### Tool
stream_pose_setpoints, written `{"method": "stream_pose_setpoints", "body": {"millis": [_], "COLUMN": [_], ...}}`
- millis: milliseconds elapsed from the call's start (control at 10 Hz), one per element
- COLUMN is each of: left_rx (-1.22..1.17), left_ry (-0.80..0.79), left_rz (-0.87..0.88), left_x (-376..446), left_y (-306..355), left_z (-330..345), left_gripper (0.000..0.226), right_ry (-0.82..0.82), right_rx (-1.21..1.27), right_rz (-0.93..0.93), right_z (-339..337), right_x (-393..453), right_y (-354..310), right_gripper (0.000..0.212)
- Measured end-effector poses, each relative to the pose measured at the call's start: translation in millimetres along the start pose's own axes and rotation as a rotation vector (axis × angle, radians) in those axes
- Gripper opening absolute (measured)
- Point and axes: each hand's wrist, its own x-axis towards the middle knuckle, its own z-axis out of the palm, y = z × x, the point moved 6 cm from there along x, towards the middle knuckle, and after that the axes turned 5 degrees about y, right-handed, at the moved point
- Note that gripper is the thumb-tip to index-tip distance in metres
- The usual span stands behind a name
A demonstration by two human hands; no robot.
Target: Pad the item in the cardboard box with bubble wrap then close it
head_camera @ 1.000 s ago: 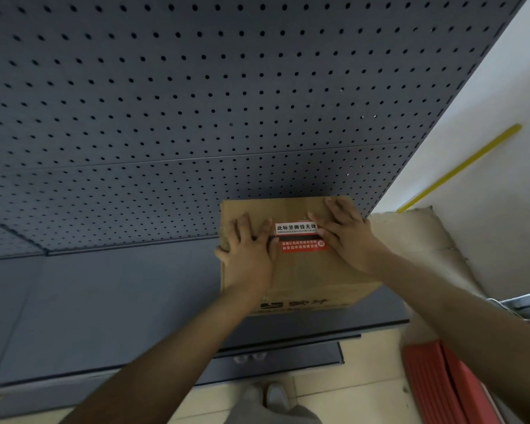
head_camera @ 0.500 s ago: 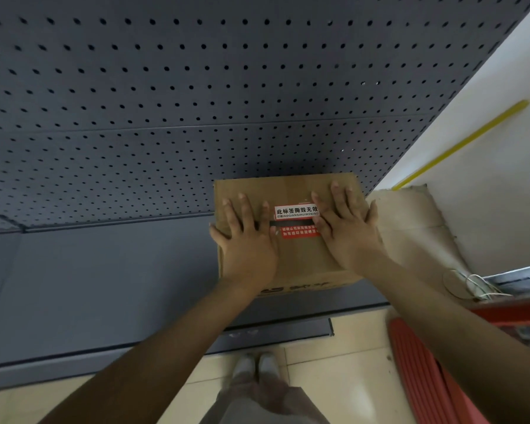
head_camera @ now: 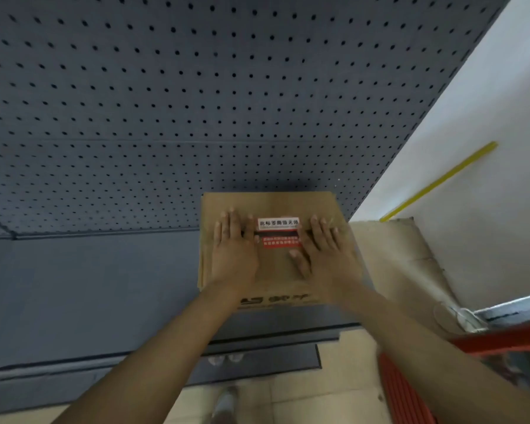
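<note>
A brown cardboard box (head_camera: pixel 270 206) stands on a grey shelf (head_camera: pixel 89 286) against the pegboard, its top flaps folded down. A red and white label (head_camera: pixel 278 232) spans the seam between the flaps. My left hand (head_camera: pixel 231 249) lies flat on the left part of the lid, fingers stretched out. My right hand (head_camera: pixel 328 255) lies flat on the right part, thumb pointing toward the label. Both palms rest on the flaps. The inside of the box and any bubble wrap are hidden.
A grey pegboard (head_camera: pixel 196 102) rises behind the shelf. Flattened cardboard (head_camera: pixel 401 264) leans to the right of the box against a white wall with a yellow strip (head_camera: pixel 438 182). Red ribbed objects (head_camera: pixel 404 393) sit low right. Feet (head_camera: pixel 224 402) stand on a tiled floor.
My hands have slid apart along the lid, baring more of the label, and the fingers lie flatter. The view has shifted a little; the box stays in place.
</note>
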Motion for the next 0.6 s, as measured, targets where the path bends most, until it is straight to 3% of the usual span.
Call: {"method": "stream_pose_setpoints", "body": {"millis": [200, 300, 400, 500, 600], "left_rx": [0.033, 0.078, 0.073, 0.060, 0.033], "left_ry": [-0.004, 0.023, 0.045, 0.070, 0.168], "left_rz": [-0.081, -0.058, -0.034, -0.053, -0.051], "left_x": [0, -13, -26, -57, -103], "left_y": [14, 25, 33, 36, 38], "left_z": [-17, -44, -70, -108, -144], "left_gripper": [0.050, 0.047, 0.048, 0.042, 0.053], "right_ry": [-0.072, -0.144, -0.082, 0.003, 0.182], "right_rx": [0.076, 0.065, 0.077, 0.284, 0.529], "right_rz": [-0.078, -0.095, -0.161, -0.198, -0.182], "right_z": [-13, -34, -74, -123, -173], "right_x": [4, 3, 3, -21, -76], "right_y": [2, 6, 9, 6, 18], "right_gripper": [0.108, 0.067, 0.066, 0.059, 0.038]}}
